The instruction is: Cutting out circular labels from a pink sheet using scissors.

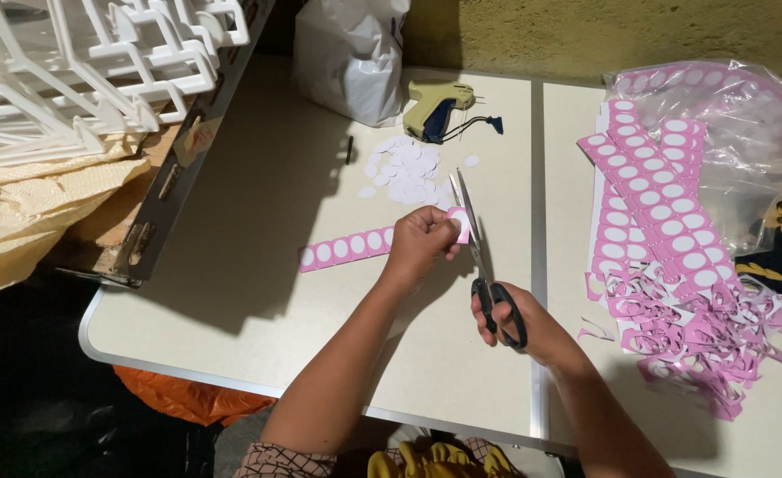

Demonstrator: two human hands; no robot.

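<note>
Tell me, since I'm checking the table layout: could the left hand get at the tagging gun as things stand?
Probably yes: the left hand holds the pink strip, and only flat white paper circles lie between it and the tagging gun.

Bare cream counter (258,274) lies open left of the hands and along the near edge; a heap of white paper discs (408,173) and a beige tagging gun (435,108) block the far middle, while stacked pink perforated strips (652,199) and pink offcuts (709,336) crowd the right.
</note>
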